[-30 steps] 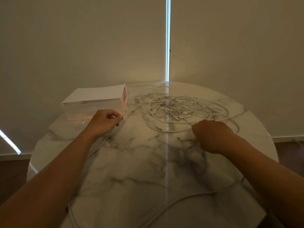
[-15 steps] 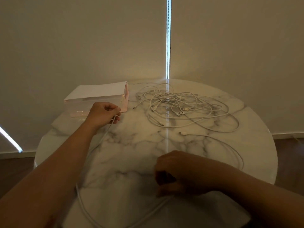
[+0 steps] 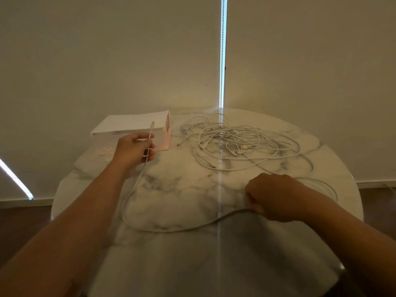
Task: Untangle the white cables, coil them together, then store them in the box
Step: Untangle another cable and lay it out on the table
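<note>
marble-patterned and round, the counter (image 3: 192,260) carries everything here. the left hand (image 3: 132,152) pinches one white cable (image 3: 137,185) just below its plug (image 3: 152,125), which sticks up above the fingers. the right hand (image 3: 273,198) is curled round the same cable farther along, and between the two it sags in a slack loop lying on the stone. past the right hand it runs off to the right and back toward the tangle of cables (image 3: 242,144), heaped at the far right of the counter with several connectors showing in its middle. the box (image 3: 132,125), pale pink with a white lid on it, sits at the far left, just behind the left hand. the cable looks light, thin and limp, with a smooth jacket that would slide through a loose grip. i judge it best held near the plug and fed hand over hand with gentle pulls: a hard tug could tighten knots in the heap or strain a connector where it joins the wire.
</note>
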`<state>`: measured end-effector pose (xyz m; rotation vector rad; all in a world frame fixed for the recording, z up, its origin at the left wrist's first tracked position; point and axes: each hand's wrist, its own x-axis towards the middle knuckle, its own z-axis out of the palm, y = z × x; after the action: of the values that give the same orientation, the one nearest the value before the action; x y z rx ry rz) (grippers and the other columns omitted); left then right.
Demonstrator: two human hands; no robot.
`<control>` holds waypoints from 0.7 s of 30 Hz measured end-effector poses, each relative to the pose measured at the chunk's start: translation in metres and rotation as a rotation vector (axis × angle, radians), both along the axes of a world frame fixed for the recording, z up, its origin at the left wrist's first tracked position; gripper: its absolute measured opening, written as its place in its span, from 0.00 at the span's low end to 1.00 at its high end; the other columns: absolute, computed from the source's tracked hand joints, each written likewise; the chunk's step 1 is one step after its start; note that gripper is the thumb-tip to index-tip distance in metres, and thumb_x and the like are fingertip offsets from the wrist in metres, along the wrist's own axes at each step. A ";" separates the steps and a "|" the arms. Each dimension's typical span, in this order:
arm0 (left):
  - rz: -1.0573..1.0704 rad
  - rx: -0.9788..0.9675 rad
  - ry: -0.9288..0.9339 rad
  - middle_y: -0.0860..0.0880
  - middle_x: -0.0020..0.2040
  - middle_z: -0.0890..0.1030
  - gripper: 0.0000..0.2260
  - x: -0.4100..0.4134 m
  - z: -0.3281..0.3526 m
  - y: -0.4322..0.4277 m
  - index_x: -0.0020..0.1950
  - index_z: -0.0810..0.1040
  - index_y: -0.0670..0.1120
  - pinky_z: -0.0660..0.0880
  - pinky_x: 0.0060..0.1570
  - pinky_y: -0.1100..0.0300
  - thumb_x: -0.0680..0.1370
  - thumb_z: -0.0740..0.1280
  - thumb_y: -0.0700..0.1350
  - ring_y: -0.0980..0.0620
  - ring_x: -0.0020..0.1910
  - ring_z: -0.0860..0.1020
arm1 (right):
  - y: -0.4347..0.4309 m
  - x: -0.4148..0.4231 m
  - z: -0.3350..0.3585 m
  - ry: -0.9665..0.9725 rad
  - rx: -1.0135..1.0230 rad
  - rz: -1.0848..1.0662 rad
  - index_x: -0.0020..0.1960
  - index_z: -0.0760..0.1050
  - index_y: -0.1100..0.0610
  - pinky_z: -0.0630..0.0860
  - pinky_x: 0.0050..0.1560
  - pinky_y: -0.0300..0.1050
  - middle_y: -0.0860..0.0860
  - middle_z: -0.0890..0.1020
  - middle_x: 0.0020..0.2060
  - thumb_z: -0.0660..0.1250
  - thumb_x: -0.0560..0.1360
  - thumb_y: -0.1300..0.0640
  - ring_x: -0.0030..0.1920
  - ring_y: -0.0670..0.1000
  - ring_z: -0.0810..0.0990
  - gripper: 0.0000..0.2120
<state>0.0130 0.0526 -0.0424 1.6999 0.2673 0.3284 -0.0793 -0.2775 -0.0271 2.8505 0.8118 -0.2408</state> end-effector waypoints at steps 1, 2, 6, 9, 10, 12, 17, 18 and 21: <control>0.004 -0.070 0.004 0.43 0.41 0.79 0.07 0.000 -0.001 0.000 0.54 0.80 0.42 0.78 0.37 0.56 0.79 0.65 0.37 0.49 0.34 0.77 | -0.002 0.001 0.007 0.014 -0.070 -0.027 0.54 0.69 0.50 0.73 0.50 0.46 0.49 0.70 0.47 0.60 0.79 0.47 0.46 0.50 0.71 0.08; 0.009 -0.143 0.012 0.44 0.40 0.78 0.07 0.000 -0.001 0.000 0.54 0.80 0.41 0.78 0.37 0.56 0.79 0.65 0.37 0.49 0.34 0.77 | -0.002 0.002 0.015 0.049 -0.117 -0.048 0.56 0.71 0.50 0.72 0.49 0.45 0.49 0.71 0.47 0.61 0.79 0.45 0.45 0.50 0.71 0.11; 0.030 -0.388 0.028 0.45 0.38 0.78 0.06 -0.002 -0.004 -0.006 0.52 0.79 0.42 0.75 0.34 0.57 0.80 0.63 0.37 0.50 0.33 0.76 | 0.021 0.014 0.033 0.116 0.049 0.004 0.44 0.74 0.49 0.76 0.47 0.46 0.46 0.77 0.45 0.66 0.75 0.38 0.44 0.49 0.76 0.14; 0.060 -0.435 0.010 0.44 0.39 0.78 0.05 -0.001 -0.005 -0.009 0.51 0.78 0.41 0.77 0.30 0.60 0.79 0.63 0.36 0.50 0.32 0.77 | 0.056 0.029 0.021 0.068 0.285 0.123 0.42 0.78 0.52 0.79 0.48 0.51 0.48 0.81 0.41 0.66 0.75 0.41 0.42 0.49 0.78 0.15; 0.068 -0.443 0.001 0.44 0.39 0.78 0.05 0.000 -0.005 -0.010 0.51 0.78 0.41 0.77 0.31 0.60 0.79 0.64 0.36 0.50 0.33 0.77 | 0.071 0.032 0.014 0.090 0.351 0.145 0.43 0.80 0.54 0.79 0.48 0.51 0.49 0.82 0.40 0.67 0.76 0.42 0.41 0.49 0.79 0.15; 0.067 -0.467 -0.018 0.43 0.39 0.78 0.04 0.000 -0.005 -0.010 0.52 0.78 0.40 0.79 0.33 0.58 0.79 0.64 0.36 0.49 0.34 0.78 | 0.102 0.037 0.005 0.176 0.484 0.153 0.45 0.82 0.57 0.79 0.49 0.49 0.51 0.84 0.41 0.68 0.76 0.44 0.43 0.50 0.81 0.15; 0.049 -0.554 -0.033 0.43 0.39 0.78 0.05 0.000 -0.010 -0.011 0.53 0.78 0.38 0.81 0.39 0.56 0.80 0.63 0.36 0.48 0.37 0.79 | 0.164 0.061 -0.014 0.356 0.905 -0.104 0.44 0.83 0.65 0.79 0.47 0.51 0.59 0.84 0.43 0.67 0.75 0.56 0.43 0.56 0.81 0.12; 0.039 -0.588 -0.031 0.44 0.39 0.78 0.05 0.000 -0.010 -0.011 0.53 0.78 0.38 0.81 0.39 0.57 0.80 0.63 0.37 0.48 0.37 0.79 | 0.174 0.064 -0.019 0.428 1.002 -0.186 0.42 0.81 0.65 0.77 0.44 0.50 0.60 0.83 0.40 0.66 0.75 0.58 0.40 0.56 0.79 0.10; 0.004 -0.672 -0.020 0.45 0.37 0.78 0.06 0.002 -0.011 -0.008 0.53 0.79 0.37 0.80 0.37 0.59 0.80 0.64 0.38 0.50 0.34 0.80 | 0.196 0.069 -0.026 0.611 1.223 -0.387 0.44 0.81 0.67 0.77 0.42 0.49 0.59 0.80 0.36 0.65 0.74 0.63 0.38 0.54 0.78 0.08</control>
<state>0.0148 0.0444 -0.0536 1.0337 0.3222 0.2229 -0.0106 -0.0813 -0.0532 4.1839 0.5530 -1.0035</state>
